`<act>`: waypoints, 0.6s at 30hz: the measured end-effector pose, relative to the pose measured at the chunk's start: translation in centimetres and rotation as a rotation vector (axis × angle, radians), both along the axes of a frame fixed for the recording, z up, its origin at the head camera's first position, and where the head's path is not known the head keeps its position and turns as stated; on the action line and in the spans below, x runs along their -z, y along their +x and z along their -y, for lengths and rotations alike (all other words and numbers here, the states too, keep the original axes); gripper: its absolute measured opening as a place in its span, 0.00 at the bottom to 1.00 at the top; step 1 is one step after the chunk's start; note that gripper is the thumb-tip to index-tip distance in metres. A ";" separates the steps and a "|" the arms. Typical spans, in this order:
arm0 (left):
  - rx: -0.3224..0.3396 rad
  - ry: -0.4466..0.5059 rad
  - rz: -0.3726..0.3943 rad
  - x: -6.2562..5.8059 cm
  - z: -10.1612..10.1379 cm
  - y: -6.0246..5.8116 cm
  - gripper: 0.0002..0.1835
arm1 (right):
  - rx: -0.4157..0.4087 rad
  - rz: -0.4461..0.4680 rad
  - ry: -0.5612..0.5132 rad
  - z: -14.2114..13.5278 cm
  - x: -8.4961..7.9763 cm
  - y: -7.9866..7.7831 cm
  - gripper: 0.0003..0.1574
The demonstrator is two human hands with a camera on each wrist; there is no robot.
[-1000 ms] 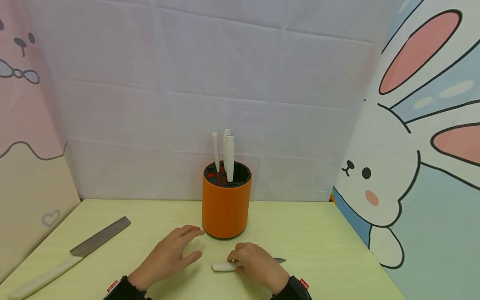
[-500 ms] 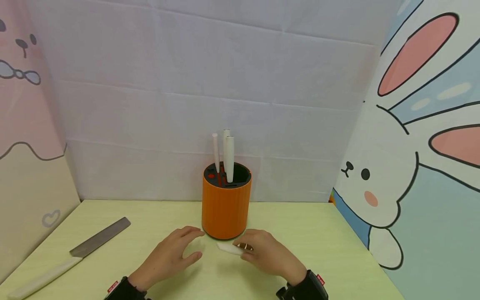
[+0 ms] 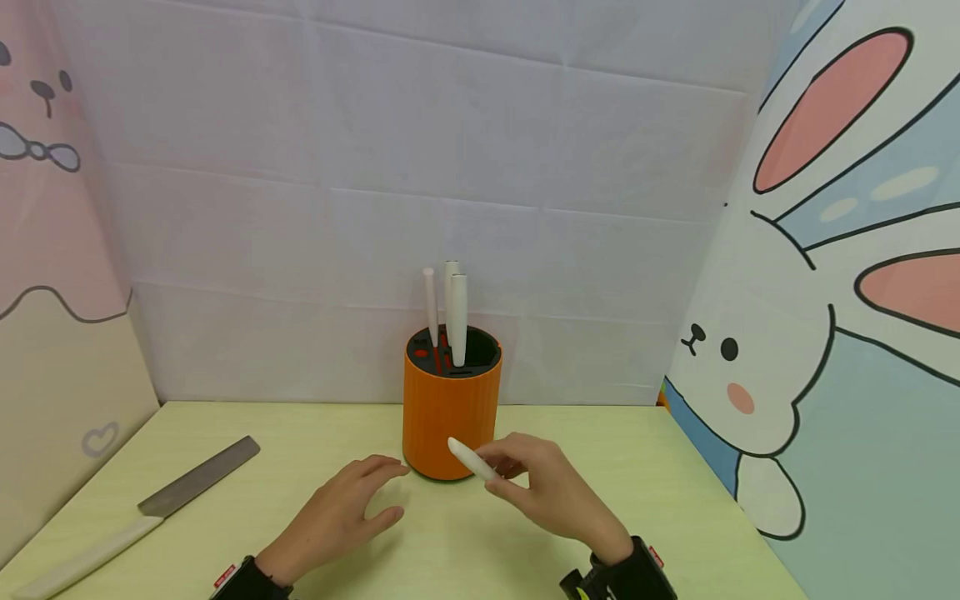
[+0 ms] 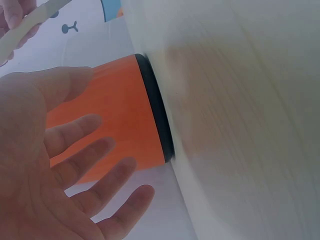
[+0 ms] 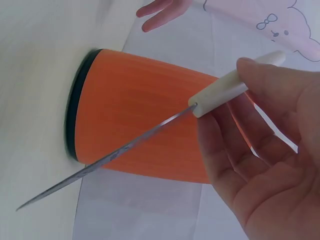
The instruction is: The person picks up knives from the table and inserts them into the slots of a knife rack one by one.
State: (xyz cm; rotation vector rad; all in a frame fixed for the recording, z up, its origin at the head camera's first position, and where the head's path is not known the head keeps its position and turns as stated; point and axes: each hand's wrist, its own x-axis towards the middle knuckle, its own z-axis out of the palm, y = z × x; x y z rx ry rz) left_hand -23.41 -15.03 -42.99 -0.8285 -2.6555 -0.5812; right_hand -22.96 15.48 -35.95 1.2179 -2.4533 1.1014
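My right hand [image 3: 536, 483] pinches a small knife by its white handle [image 3: 470, 457], thumb on one side and fingers on the other. In the right wrist view the knife's thin steel blade [image 5: 115, 154] slants down toward the table. Behind it stands an orange knife block [image 3: 442, 417] with a black slotted top; three white handles [image 3: 458, 321] stick up from it. My left hand [image 3: 341, 517] holds nothing, its fingers spread near the block's lower left side. In the left wrist view the palm of my left hand [image 4: 45, 150] overlaps the orange block [image 4: 120, 110].
A cleaver with a broad grey blade [image 3: 198, 477] and long white handle [image 3: 90, 557] lies at the table's left. The pale table [image 3: 600, 467] ends at a white cloth wall [image 3: 300, 250]; a rabbit-printed panel [image 3: 780, 375] borders the right.
My right hand has lifted the small knife off the table toward the orange block, and its handle end now tips upward. The left hand has stayed in place.
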 end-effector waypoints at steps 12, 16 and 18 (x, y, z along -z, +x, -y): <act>-0.001 0.009 0.012 -0.1 0.0 0.0 0.23 | 0.033 0.061 -0.188 1.0 -0.6 0.7 0.22; 0.006 0.019 0.015 -0.3 0.0 0.0 0.23 | 0.058 0.127 -0.243 1.5 -0.4 0.9 0.21; 0.006 0.020 0.020 -0.3 0.0 0.1 0.23 | 0.071 0.156 -0.269 1.6 -0.3 0.9 0.21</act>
